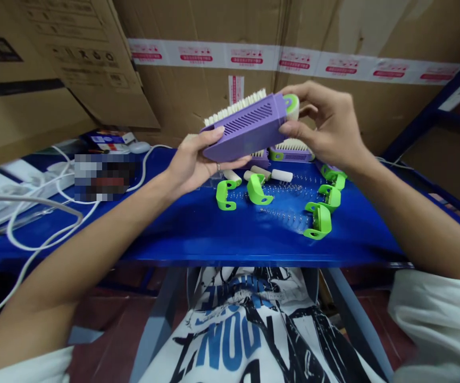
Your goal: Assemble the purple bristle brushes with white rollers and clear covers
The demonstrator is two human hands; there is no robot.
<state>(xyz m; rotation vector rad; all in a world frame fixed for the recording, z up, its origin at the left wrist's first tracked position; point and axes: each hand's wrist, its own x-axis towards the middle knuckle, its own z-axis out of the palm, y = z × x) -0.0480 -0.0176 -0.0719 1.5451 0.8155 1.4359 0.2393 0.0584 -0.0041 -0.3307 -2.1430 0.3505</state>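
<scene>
A purple brush (245,127) with a row of white bristles is held up above the blue table, tilted with its right end higher. My left hand (198,157) grips its left end, thumb on the slotted side and fingers underneath. At the other end, my right hand (325,122) pinches the green end piece with a white roller (292,106), thumb against the purple body. Below lie green brackets (259,190), several with thin coil springs (283,215) attached, and white rollers (282,175). Another purple brush (292,151) rests behind them, partly covered by my right hand.
White cables (14,229) and a power strip (18,183) take up the table's left side, near a small box (112,139). Large cardboard boxes (214,21) stand along the back. A blue metal frame post (433,106) rises on the right. The table's front edge (253,260) runs above my lap.
</scene>
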